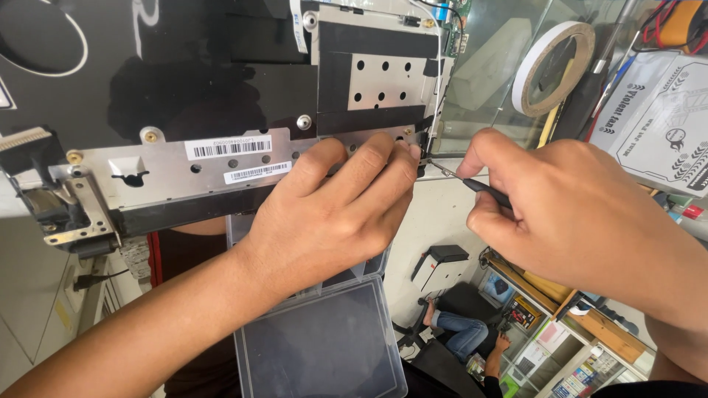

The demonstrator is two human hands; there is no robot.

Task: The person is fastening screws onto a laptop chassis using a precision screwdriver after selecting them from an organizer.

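Two hands work at the edge of an opened laptop chassis on a glass table.

The left hand [335,210], in the centre of the frame, lies flat with its fingers pressed on the lower edge of the laptop chassis [221,88], which fills the upper left of the frame (its metal plate carries two white barcode stickers). The right hand [568,214], at the right, is closed around a thin black screwdriver [472,182]; the metal tip points left and meets the chassis corner just beside the left fingertips. A clear plastic box [332,346] sits under the left wrist at the bottom centre. A roll of white tape [553,68] stands at the upper right, near a white printed carton [656,110].
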